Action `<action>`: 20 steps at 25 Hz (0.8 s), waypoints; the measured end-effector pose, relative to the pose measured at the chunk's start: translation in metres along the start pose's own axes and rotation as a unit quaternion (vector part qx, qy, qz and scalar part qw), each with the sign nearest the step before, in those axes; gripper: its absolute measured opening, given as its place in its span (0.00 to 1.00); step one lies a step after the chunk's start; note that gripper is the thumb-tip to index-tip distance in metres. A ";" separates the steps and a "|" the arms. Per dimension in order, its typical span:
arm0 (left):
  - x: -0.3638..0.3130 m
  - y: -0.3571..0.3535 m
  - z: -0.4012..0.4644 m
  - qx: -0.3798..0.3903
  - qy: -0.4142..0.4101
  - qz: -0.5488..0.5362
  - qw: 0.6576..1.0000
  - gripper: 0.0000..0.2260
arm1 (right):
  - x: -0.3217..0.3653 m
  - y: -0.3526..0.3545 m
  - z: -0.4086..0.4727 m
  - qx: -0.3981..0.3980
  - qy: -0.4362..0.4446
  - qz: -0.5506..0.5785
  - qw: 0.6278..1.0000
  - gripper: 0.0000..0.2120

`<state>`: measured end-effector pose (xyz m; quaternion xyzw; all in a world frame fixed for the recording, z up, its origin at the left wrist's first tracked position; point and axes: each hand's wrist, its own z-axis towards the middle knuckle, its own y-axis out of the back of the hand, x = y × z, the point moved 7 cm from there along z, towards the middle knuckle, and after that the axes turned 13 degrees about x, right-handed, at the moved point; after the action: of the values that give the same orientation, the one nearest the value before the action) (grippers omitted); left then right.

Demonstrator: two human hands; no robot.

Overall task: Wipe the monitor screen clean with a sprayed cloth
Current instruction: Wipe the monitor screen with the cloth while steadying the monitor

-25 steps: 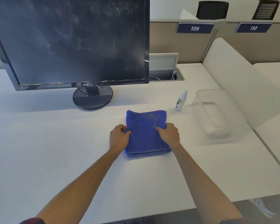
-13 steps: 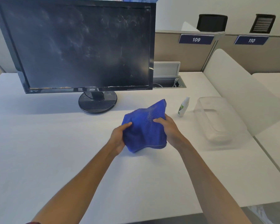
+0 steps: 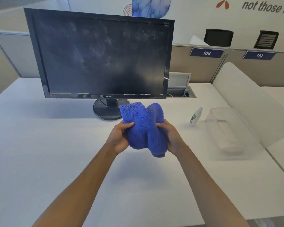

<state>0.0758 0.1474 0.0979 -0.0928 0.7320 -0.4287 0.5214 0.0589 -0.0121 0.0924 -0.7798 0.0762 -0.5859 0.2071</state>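
above the desk: blue cloth (image 3: 144, 128) bunched, off the surface, before the smeared monitor (image 3: 102, 58)
hands: left hand (image 3: 119, 138) and right hand (image 3: 172, 138) each grip a side
handling: likely soft, light, floppy; best gathered into a pad

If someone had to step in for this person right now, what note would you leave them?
Left hand and right hand: both grip the bunched blue microfibre cloth, held up off the white desk.
Black flat monitor: upright just behind the cloth, its screen smeared and dusty all over.
Small white spray bottle: on the desk to the right, beside a clear plastic box.
Done: cloth picked up.
Left: wipe the whole screen; no wiping has started.
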 end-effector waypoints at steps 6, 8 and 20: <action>-0.025 0.008 -0.016 -0.003 -0.006 0.016 1.000 0.14 | 0.027 -0.042 -0.030 -0.276 0.198 -0.391 0.855 0.09; -0.033 0.012 -0.022 0.003 -0.005 0.022 1.000 0.14 | 0.022 -0.067 -0.023 -0.202 0.174 -0.364 0.892 0.15; -0.080 0.078 -0.044 -0.143 -0.002 0.342 0.929 0.20 | -0.018 -0.133 0.016 -0.117 0.106 -0.133 0.979 0.06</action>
<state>0.0981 0.2657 0.1001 0.0890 0.7717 -0.1150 0.6192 0.0520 0.1182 0.1282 -0.7354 0.0612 -0.6744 0.0260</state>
